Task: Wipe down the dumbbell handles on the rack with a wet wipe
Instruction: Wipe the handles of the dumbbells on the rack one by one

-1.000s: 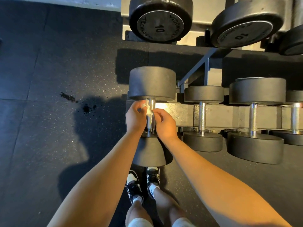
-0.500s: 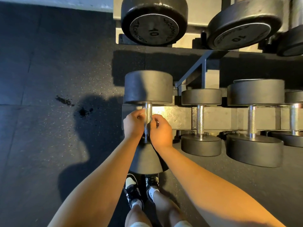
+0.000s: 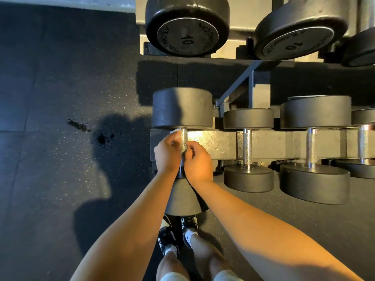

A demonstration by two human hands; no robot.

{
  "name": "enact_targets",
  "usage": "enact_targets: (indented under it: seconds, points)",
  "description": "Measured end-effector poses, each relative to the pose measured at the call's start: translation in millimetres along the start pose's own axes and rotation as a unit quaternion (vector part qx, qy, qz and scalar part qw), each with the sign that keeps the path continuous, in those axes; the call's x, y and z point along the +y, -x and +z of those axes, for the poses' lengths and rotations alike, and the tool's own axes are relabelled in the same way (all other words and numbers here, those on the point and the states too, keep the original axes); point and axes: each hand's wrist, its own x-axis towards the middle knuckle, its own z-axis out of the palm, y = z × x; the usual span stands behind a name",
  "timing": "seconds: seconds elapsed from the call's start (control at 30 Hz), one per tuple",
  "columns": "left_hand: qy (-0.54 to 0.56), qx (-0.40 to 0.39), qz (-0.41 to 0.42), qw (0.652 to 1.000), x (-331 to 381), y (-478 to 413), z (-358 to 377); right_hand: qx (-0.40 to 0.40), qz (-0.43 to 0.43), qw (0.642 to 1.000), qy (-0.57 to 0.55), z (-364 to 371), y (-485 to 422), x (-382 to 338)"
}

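The leftmost dumbbell [image 3: 182,108] lies on the lower rack rail, its knurled steel handle [image 3: 184,138] running toward me. My left hand [image 3: 167,154] curls round the handle's left side, and a white wet wipe [image 3: 176,132] sticks out above its fingers. From the right, my right hand [image 3: 197,161] holds the same handle with curled fingers, just below the left one. The handle's near part and most of the wipe are hidden under both hands.
Three more dumbbells [image 3: 248,151] [image 3: 313,149] [image 3: 364,142] lie to the right on the same grey rack [image 3: 219,142]. Two 10-marked dumbbells [image 3: 187,27] sit on the upper tier. Dark rubber floor [image 3: 60,159] spreads left; my shoes [image 3: 178,234] stand below the dumbbell.
Both hands stay on the leftmost handle, working it with small shifts. The wipe's white edge now shows higher up the handle near the far weight.
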Motion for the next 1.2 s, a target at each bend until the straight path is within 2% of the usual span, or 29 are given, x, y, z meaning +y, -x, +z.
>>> enact_targets:
  seconds: [0.13,0.3,0.53,0.67,0.83,1.2]
  points:
    - [-0.004,0.010,0.027,1.000,4,-6,4,0.009,0.005,1.000,-0.013,1,-1,2]
    - [-0.057,-0.053,0.070,0.995,-13,7,-6,0.008,0.010,1.000,-0.008,-1,2,0]
    - [-0.014,-0.051,0.027,0.998,4,-18,2,0.004,0.007,1.000,-0.003,0,-1,2]
    - [-0.044,-0.069,0.056,0.995,-6,-6,-5,-0.007,0.015,1.000,0.003,1,-2,1]
    - [-0.050,-0.074,0.027,0.996,-13,6,-7,-0.020,0.041,0.999,0.021,-2,1,-4]
    - [-0.145,-0.163,-0.032,0.975,-24,26,-18,-0.075,0.051,0.996,0.028,-25,29,8]
